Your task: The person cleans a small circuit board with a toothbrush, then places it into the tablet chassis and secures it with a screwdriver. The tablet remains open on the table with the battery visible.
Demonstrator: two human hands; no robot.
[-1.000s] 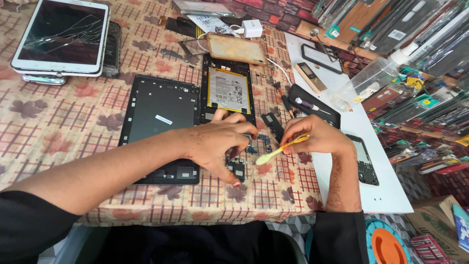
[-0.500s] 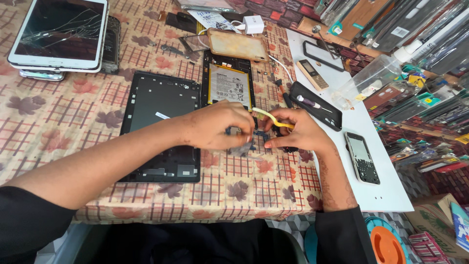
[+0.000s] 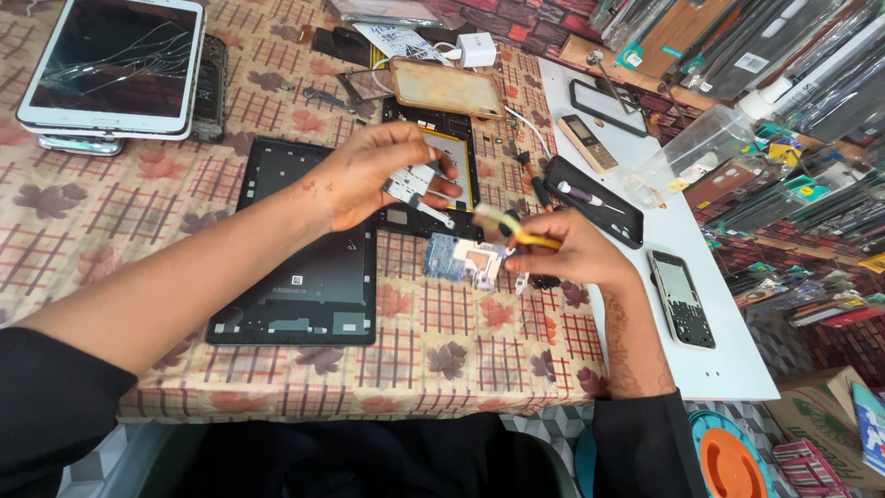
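Note:
My left hand point(image 3: 373, 175) is raised above the table and pinches a small white circuit part point(image 3: 412, 185) between thumb and fingers. My right hand point(image 3: 572, 251) grips a yellow-handled tool point(image 3: 513, 228), its tip pointing left toward that part. Below them a blue circuit board with a metal shield point(image 3: 464, 261) lies on the checked leaf-pattern tablecloth point(image 3: 442, 341). A black tablet back frame point(image 3: 309, 267) lies under my left forearm. An opened tablet with its battery showing point(image 3: 454, 166) sits behind my left hand.
A white tablet with a cracked screen point(image 3: 115, 65) lies far left on other devices. A tan phone case point(image 3: 445, 88), a white charger point(image 3: 477, 48), a black tray with a screwdriver point(image 3: 593, 198), phones point(image 3: 680, 297) on a white board and racks of packaged parts point(image 3: 793, 83) fill the right.
My left hand has lifted off the table with the small white part. My right hand stayed beside it with the yellow tool, and the blue board now lies uncovered.

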